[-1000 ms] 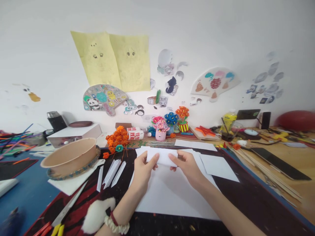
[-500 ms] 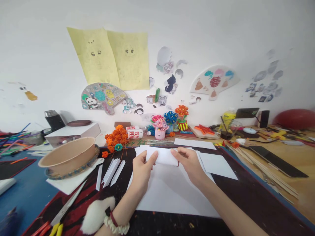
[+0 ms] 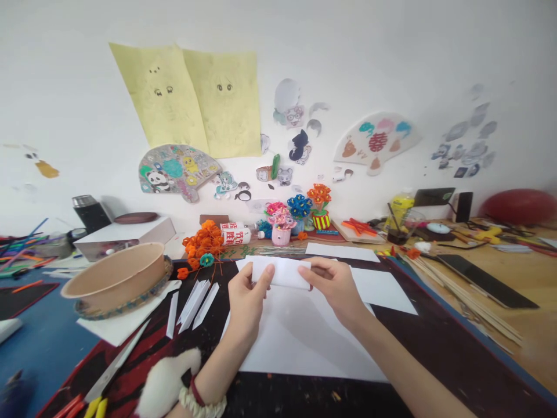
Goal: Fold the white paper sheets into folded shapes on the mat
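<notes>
Between my two hands is a small folded white paper (image 3: 282,273), held level above the desk. My left hand (image 3: 250,296) pinches its left end, thumb on the near face and fingers behind. On the right end, my right hand (image 3: 335,287) closes with thumb and forefinger. Below both hands lies a large white sheet (image 3: 308,342) on a dark mat. Another white sheet (image 3: 383,289) lies to the right, and a paper strip (image 3: 342,251) lies behind. Left of my left hand are several narrow folded paper strips (image 3: 194,305).
A beige bowl (image 3: 115,273) stands at left, with scissors (image 3: 117,366) in front of it. Orange pipe-cleaner flowers (image 3: 202,241) and small flower pots (image 3: 321,219) line the back. Thin wooden sticks (image 3: 465,299) and a dark phone-like slab (image 3: 489,281) lie at right.
My hands still grip the folded paper at both ends, with only a slight shift of the fingers. The whole view has moved a little, so everything sits slightly further left.
</notes>
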Demonstrator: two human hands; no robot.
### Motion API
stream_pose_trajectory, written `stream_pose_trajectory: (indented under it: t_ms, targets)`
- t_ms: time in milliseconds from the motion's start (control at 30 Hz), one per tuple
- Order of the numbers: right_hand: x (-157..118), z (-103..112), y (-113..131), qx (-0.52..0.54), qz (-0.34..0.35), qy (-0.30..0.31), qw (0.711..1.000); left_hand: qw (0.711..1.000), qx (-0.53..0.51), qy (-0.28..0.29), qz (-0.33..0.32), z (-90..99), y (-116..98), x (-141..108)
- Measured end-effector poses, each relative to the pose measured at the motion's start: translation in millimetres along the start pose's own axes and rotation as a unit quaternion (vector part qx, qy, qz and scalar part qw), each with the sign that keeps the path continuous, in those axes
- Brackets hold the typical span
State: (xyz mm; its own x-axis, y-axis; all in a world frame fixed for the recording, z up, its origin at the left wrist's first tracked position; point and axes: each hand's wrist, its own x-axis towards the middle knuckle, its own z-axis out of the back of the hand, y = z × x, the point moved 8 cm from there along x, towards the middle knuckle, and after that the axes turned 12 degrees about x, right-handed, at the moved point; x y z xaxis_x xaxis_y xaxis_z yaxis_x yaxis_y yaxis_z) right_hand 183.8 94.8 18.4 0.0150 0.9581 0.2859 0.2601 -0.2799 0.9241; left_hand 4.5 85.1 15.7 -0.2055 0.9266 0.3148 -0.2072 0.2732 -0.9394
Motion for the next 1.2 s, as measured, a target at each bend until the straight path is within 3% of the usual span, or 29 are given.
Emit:
stream_pose_trajectory:
  t_ms: [833,1200]
  targets:
    - [-0.7,-5.4,2.3,0.008,-0.007,0.04,0.999,0.999,-0.037,-0.025,0.011,2.0,-7.4,-3.6]
    - [-2.5,-6.0,11.3,-0.034,0.026,0.045,0.998,1.0,-0.001,-0.021,0.009,1.1,-7.6,-4.8]
